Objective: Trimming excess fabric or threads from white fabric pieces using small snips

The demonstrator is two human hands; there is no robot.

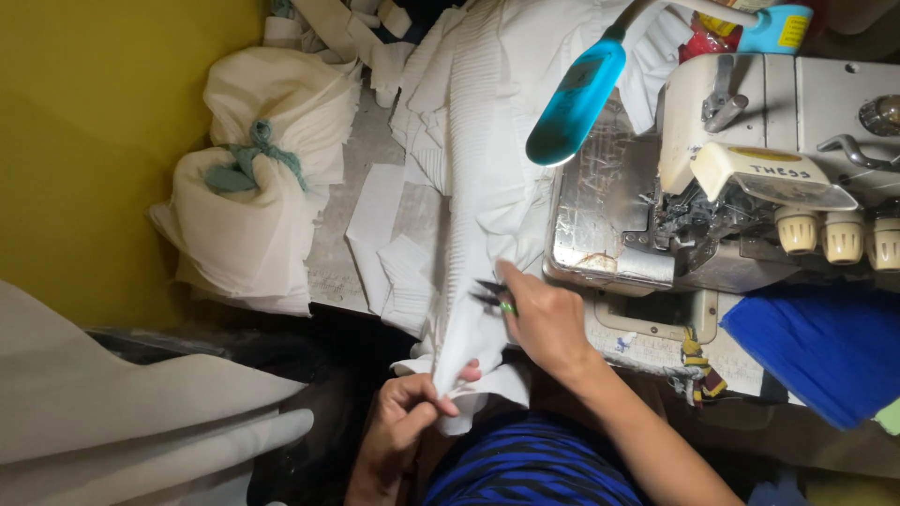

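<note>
Head view, looking down at a sewing station. One strip of white pleated fabric (469,234) ran from the far middle of the scene down to the near middle, draped over the left edge of the machine table (647,351). The left hand (398,422) was closed, pinching the strip's near end between thumb and fingers. The right hand (544,323) was closed around one pair of thread snips (489,292), their dark blades pointing left and lying against the strip just above the left hand's grip.

One overlock sewing machine (750,169) stood at the right, with three cream tension knobs (842,234) in a row along its near face. One blue-headed lamp (577,98) hung over the machine's left edge. One piece of blue cloth (825,347) lay at the near right, touching the machine's base. One tied bundle of cream cloth (253,178) sat at the left against the yellow wall (94,141), with loose white offcuts (389,244) between it and the strip. Open room for the hands was narrow: the strip lay between the offcuts and the machine's edge.
</note>
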